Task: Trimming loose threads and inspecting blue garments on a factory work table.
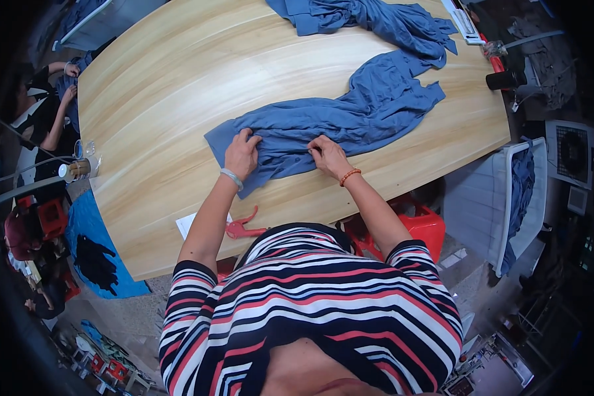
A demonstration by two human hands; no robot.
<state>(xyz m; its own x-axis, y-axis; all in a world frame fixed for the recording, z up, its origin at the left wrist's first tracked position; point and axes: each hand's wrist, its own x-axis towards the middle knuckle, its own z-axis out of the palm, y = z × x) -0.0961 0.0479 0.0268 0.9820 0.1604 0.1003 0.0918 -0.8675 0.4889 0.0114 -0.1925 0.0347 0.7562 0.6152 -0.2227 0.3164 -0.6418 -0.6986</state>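
A blue garment (369, 99) lies stretched and wrinkled across the wooden table (171, 79), its wide flat end toward me on the left. My left hand (242, 156) rests near that end, fingers curled and closed on the cloth. A short way to the right, my right hand (328, 157) pinches the same garment's near side between thumb and fingers. Exactly what is in the pinch is too small to make out beyond cloth. At the table's near edge, beside my left forearm, lies a red hand tool (244, 226) on white paper (186, 226).
A second blue garment (376, 16) lies at the far edge. White bins stand at right (485, 191) and far left (102, 30), holding cloth. A red stool (416, 228) is under the near edge. At left, another person's hands (70, 79) handle dark blue cloth.
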